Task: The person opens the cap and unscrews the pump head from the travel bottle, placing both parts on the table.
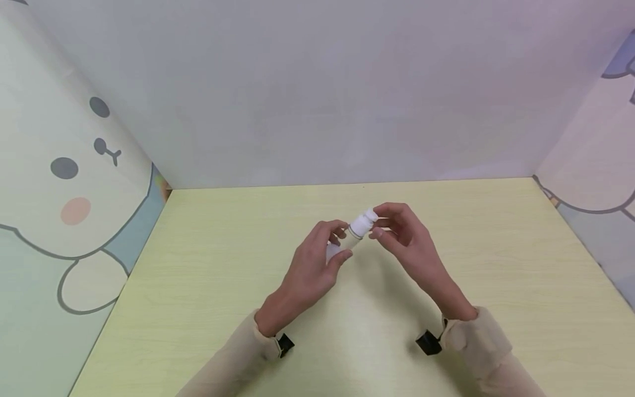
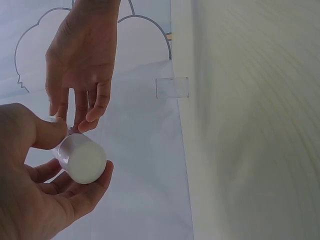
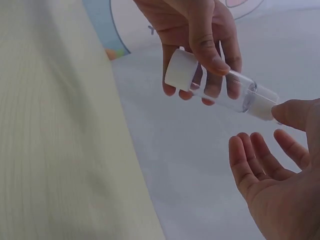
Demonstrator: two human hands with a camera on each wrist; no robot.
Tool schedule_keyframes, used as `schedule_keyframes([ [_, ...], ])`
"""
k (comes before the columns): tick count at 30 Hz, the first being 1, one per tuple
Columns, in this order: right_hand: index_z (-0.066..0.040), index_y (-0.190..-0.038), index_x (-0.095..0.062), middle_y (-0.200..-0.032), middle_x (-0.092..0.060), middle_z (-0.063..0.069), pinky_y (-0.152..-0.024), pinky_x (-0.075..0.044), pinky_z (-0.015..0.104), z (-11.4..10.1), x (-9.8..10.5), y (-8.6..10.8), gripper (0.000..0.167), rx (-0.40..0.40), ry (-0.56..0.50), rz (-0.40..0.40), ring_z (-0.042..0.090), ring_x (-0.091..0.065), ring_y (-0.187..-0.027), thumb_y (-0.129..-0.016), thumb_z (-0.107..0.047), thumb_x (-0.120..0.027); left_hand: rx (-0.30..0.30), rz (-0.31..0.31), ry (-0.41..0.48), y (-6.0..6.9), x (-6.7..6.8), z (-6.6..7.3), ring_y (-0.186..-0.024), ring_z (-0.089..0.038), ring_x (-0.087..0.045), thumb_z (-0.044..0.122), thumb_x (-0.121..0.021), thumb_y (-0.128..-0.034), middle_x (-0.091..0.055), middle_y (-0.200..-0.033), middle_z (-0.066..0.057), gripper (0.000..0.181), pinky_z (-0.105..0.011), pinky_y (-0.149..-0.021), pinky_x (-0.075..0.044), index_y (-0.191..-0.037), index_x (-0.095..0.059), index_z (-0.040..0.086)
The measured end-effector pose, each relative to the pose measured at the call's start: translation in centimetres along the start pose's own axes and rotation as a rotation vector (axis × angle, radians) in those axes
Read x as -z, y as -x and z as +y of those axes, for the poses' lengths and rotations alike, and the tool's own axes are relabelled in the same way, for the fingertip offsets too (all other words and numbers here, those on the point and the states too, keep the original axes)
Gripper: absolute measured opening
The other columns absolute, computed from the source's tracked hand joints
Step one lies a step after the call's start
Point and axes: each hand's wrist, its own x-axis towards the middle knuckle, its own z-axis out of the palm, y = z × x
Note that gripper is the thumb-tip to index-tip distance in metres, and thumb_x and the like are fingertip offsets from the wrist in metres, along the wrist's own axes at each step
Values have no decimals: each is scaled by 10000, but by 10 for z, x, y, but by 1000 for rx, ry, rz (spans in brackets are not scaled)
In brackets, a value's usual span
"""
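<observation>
Up over the counter (image 1: 208, 264), tilted clear bottle (image 1: 353, 238), left hand (image 1: 312, 264) gripping its body, right hand (image 1: 415, 245) kinda relaxed, just beside the narrower white end (image 1: 363, 223)

In the head view, a pale yellow table (image 1: 208, 248) with faint wood grain spreads from the centre toward six o'clock. At twelve, a plain grey-lilac wall (image 1: 317, 94) meets its far edge. At nine, a printed panel (image 1: 39, 298) shows a white cartoon face (image 1: 30, 127) with grey eyes and a pink cheek, a white blob (image 1: 94, 281) below it. Toward three, another panel (image 1: 590, 253) carries a rounded, grey-outlined white shape (image 1: 590, 154), with a blue patch (image 1: 620, 59) at two.
</observation>
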Motion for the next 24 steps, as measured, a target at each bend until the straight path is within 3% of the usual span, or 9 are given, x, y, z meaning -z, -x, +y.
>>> schedule_keyframes([
  [10,-69,-1346,-508,-1277,-578,-7,-922,-564,185,-10,-17,6,420,29,-154,14,119,-649,-1133,-975,65,-655,-28,10,43,3,-6,3,-1040,-151,-615,134,-809,-919,-589,-1191,-28,485,-280,-804,-543,-1300,-513,82],
  [24,-1,-1270,-513,-1225,-604,23,-1014,-547,226,-26,-36,13,411,64,-135,98,150,-645,-1107,-922,100,-707,-62,116,-39,6,-11,9,-984,-162,-614,146,-873,-858,-592,-1097,-43,478,-286,-832,-567,-1219,-566,90],
])
